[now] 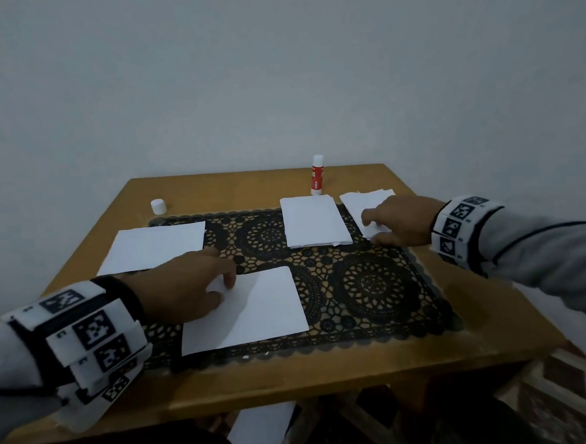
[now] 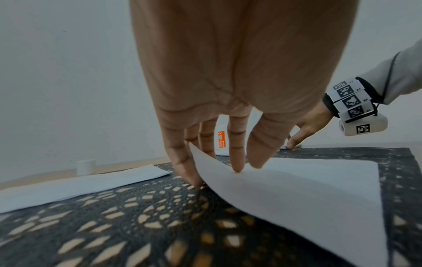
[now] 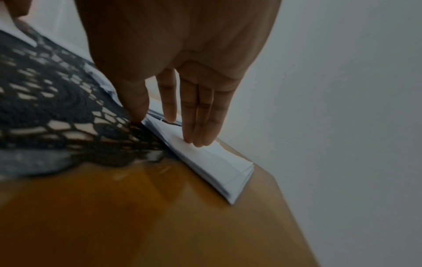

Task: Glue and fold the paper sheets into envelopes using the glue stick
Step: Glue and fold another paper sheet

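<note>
Wooden surface (image 1: 378, 380) carries a black lace mat (image 1: 373, 285) with loose sheets and a folded stack (image 1: 314, 225), likely staged for folding. Left hand (image 1: 183, 292) pinches the near sheet (image 1: 255, 312) by its lifted corner; right hand (image 1: 400, 221) rests straight-fingered on the far-right folded pile (image 3: 205, 162). Uncapped glue stick (image 1: 317, 174) stands far centre, cap (image 1: 158, 206) far left; no containers.

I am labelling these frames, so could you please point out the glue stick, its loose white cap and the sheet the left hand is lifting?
glue stick (image 1: 317, 175): head view, on its red label.
white cap (image 1: 158, 206): head view, on its side wall.
lifted sheet (image 2: 297, 189): left wrist view, on its raised face.
</note>
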Available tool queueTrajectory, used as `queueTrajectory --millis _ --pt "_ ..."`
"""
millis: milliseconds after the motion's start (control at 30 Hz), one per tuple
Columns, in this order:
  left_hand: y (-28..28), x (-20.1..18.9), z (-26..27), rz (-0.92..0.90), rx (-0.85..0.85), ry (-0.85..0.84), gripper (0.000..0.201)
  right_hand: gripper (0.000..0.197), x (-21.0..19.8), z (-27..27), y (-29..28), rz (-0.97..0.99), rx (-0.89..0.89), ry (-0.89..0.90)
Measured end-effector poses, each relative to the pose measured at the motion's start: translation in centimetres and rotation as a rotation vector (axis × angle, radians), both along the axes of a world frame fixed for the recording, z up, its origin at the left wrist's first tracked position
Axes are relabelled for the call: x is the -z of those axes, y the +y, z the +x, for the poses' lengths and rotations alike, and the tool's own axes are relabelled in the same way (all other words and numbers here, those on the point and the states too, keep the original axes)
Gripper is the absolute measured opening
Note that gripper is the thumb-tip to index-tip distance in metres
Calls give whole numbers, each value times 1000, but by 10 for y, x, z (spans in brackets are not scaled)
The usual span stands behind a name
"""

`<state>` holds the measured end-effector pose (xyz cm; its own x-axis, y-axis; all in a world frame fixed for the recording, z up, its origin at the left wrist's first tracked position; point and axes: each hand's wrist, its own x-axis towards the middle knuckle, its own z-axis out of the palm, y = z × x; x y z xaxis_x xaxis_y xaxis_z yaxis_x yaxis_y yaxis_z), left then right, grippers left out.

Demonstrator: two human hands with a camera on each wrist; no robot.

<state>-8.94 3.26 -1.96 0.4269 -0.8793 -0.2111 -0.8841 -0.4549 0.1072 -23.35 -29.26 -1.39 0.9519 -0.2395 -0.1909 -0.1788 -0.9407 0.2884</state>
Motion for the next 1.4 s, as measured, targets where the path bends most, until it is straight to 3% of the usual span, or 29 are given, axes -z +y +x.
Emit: queueTrajectory --millis 200,433,600,800,967,1233,1333,1400 --pt "1 3 2 -27 8 6 15 38 13 6 -3 71 65 -104" --pt "1 4 3 -37 10 24 15 19 13 16 -6 177 122 -260" --pt "0 3 3 -28 -3 30 14 28 11 16 -2 216 158 -254" --pt "-1 0 1 -12 -2 26 13 11 11 17 6 202 185 -271" --pt "2 0 1 5 -12 37 15 28 9 16 2 248 245 -302" --pt "1 5 0 -42 -22 -7 16 21 -5 11 3 318 380 -537" --pt "1 4 0 -54 -24 -22 16 3 -10 8 1 335 399 -641" --pt "2 3 -1 -68 -21 -31 17 12 -15 6 -2 330 415 -680"
